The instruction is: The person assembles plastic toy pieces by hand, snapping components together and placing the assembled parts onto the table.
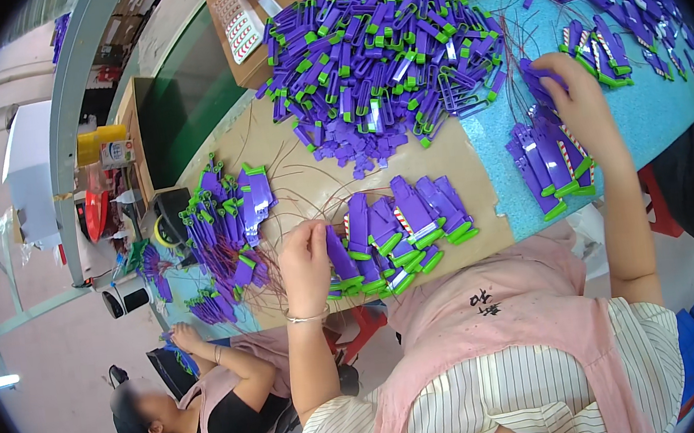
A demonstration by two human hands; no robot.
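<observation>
My right hand (pixel 582 102) is raised over the blue table cover, its thumb and fingers closed on a purple plastic piece (pixel 536 80). Just below it lies a stack of purple parts with green ends (pixel 546 155), some with red-and-white striped strips. My left hand (pixel 305 262) has its fingers pinched together at the left end of a row of similar purple-and-green parts (pixel 398 228). Beside those fingers stands a purple part (pixel 340 252); whether they grip it or a thin wire is hidden.
A large heap of purple-and-green plastic frames (pixel 381 54) covers the table's far middle. Wired purple parts (pixel 226 220) lie at left, near a black round device (pixel 170 221). More assembled parts (pixel 598 50) spread at far right. A co-worker (pixel 213 388) sits at lower left.
</observation>
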